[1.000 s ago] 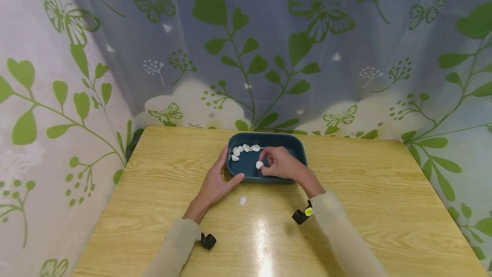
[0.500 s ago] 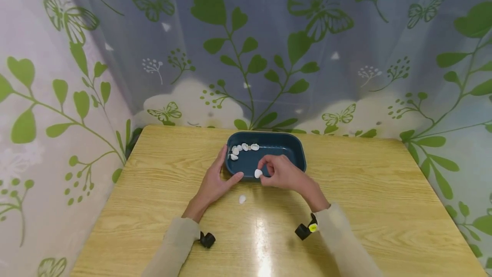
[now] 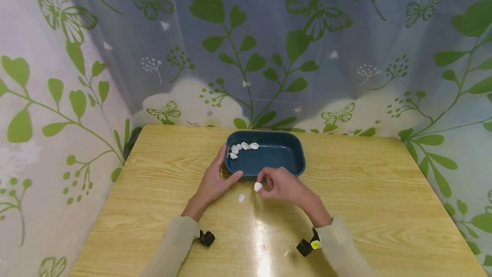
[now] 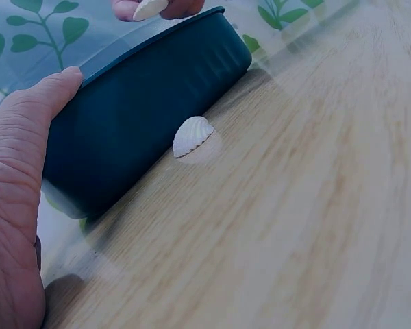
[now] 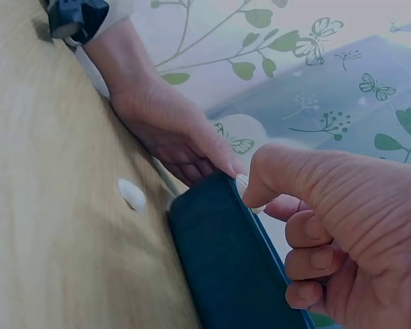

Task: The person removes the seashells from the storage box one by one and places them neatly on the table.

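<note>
Our right hand (image 3: 282, 185) pinches a shell (image 3: 258, 186) just above the table (image 3: 365, 200), near the tray (image 3: 294, 159). A second shell (image 3: 241, 198) lies to its left. Our left hand (image 3: 213, 181) cups the tray's corner, fingers spread.

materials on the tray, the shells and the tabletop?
Tray: likely plastic, matte dark teal, with moulded rounded corners and faint ribbing on its wall in the left wrist view. Shell on the table: real-looking seashell, white, ribbed, chalky. Table: light wood-grain surface, probably laminate; glossy, with a glare streak.
</note>
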A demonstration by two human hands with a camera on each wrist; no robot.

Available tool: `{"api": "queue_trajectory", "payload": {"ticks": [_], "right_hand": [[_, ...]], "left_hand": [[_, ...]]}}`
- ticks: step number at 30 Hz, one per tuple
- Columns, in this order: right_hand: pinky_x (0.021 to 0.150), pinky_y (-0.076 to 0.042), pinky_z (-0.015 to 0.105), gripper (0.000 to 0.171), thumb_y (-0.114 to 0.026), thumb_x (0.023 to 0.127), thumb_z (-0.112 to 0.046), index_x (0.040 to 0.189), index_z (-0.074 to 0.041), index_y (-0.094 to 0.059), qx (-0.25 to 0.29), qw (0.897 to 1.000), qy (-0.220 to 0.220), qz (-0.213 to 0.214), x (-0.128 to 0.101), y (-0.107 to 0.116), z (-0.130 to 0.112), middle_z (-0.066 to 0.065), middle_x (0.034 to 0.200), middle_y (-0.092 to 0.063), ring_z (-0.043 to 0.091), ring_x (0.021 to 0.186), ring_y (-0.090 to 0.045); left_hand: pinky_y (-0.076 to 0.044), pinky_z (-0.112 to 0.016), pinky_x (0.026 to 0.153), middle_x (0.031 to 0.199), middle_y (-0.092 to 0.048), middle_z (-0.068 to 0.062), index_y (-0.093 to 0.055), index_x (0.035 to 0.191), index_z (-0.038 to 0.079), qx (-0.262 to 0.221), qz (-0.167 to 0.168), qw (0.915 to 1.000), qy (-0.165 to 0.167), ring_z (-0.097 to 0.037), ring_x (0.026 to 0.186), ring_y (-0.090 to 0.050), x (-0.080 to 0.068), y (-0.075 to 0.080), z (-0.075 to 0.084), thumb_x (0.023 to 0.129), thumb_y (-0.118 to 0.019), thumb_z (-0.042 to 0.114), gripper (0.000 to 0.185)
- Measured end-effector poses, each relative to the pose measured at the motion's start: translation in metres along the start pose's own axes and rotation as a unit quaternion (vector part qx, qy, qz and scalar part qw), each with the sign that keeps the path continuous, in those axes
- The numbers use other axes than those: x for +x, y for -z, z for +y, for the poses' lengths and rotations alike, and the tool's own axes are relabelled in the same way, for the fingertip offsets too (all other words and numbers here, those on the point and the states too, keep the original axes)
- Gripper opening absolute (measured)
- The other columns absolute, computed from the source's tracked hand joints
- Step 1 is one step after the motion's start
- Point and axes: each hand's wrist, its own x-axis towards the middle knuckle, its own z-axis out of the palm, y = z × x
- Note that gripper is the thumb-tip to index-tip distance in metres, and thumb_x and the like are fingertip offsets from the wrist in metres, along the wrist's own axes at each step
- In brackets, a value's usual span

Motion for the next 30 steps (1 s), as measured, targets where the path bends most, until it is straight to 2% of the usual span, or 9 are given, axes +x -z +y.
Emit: {"api": "queue_trajectory", "payload": {"ticks": [3,8,13,22,25,30], "right_hand": [[0.047,-0.031,0.019,0.017,-0.072,0.08,-0.013,0.095,-0.015,-0.064,-0.006,1.0,0.001,-0.001,-0.005,-0.006,-0.001,-0.01,0.056,-0.043,0.001,0.046,-0.035],[0.048,-0.031,0.018,0.017,-0.071,0.08,-0.014,0.095,-0.015,-0.065,0.004,1.0,-0.006,-0.019,-0.011,-0.019,0.001,-0.011,0.055,-0.042,0.0,0.047,-0.033],[0.049,-0.029,0.017,0.017,-0.071,0.079,-0.014,0.095,-0.015,-0.065,0.017,0.999,-0.023,-0.039,-0.012,-0.03,0.008,-0.01,0.056,-0.042,0.0,0.049,-0.034],[0.053,-0.039,0.019,0.017,-0.071,0.078,-0.013,0.095,-0.013,-0.067,0.023,0.999,-0.02,-0.036,-0.007,-0.042,0.023,-0.011,0.061,-0.049,0.001,0.054,-0.043],[0.053,-0.041,0.019,0.017,-0.072,0.078,-0.014,0.094,-0.014,-0.067,0.02,0.999,-0.021,-0.033,-0.004,-0.044,0.026,-0.011,0.062,-0.051,0.001,0.055,-0.045],[0.055,-0.043,0.019,0.017,-0.072,0.078,-0.017,0.094,-0.014,-0.067,0.006,0.999,-0.022,-0.032,0.0,-0.047,0.028,-0.011,0.064,-0.053,0.002,0.055,-0.046]], "left_hand": [[-0.023,-0.044,0.118,0.163,-0.011,0.01,-0.008,0.158,0.031,0.001,0.001,1.0,0.0,-0.01,0.147,-0.015,0.001,0.0,0.0,0.084,-0.068,0.058,0.099],[-0.023,-0.044,0.118,0.163,-0.012,0.008,-0.005,0.156,0.04,0.004,0.001,1.0,0.006,-0.01,0.147,-0.015,0.001,0.001,0.001,0.083,-0.068,0.059,0.098],[-0.024,-0.044,0.117,0.163,-0.012,0.007,-0.006,0.156,0.038,-0.001,0.002,1.0,0.003,-0.009,0.147,-0.015,0.002,0.001,0.001,0.084,-0.069,0.058,0.098],[-0.024,-0.041,0.118,0.163,-0.012,0.008,-0.006,0.156,0.04,-0.004,0.002,1.0,0.004,-0.008,0.147,-0.014,0.002,0.0,-0.001,0.084,-0.069,0.057,0.097],[-0.024,-0.041,0.118,0.163,-0.012,0.008,-0.007,0.156,0.039,-0.006,0.002,1.0,0.004,-0.008,0.147,-0.014,0.002,0.0,0.0,0.084,-0.069,0.056,0.097],[-0.024,-0.042,0.117,0.163,-0.011,0.009,-0.01,0.158,0.029,-0.005,0.002,1.0,0.003,-0.009,0.147,-0.015,0.002,0.001,0.001,0.084,-0.069,0.057,0.099]]}}
